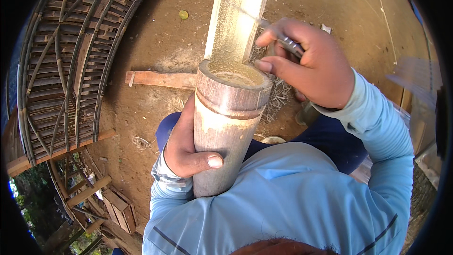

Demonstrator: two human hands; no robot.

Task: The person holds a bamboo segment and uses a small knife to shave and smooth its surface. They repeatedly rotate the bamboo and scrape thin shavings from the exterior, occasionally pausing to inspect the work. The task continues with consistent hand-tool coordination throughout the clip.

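Note:
A thick bamboo tube [226, 141] leans against my body, its far stretch cut open lengthwise into a pale trough [233, 23]. My left hand [188, 141] is wrapped round the whole, lower section, with the thumb lying across the front. Beside the open stretch, my right hand [306, 61] grips a thin tool by its dark handle with shiny rings [290, 45]. The tool's slim tip is blurred and points toward the trough's right edge; I cannot tell whether it touches, nor what kind of tool it is.
A slatted bamboo structure [80, 56] curves along the left. On the dirt floor lie a flat wooden strip [163, 80], a heap of shavings [278, 99] and a yellow leaf [183, 14]. A wooden box [119, 210] stands at the lower left.

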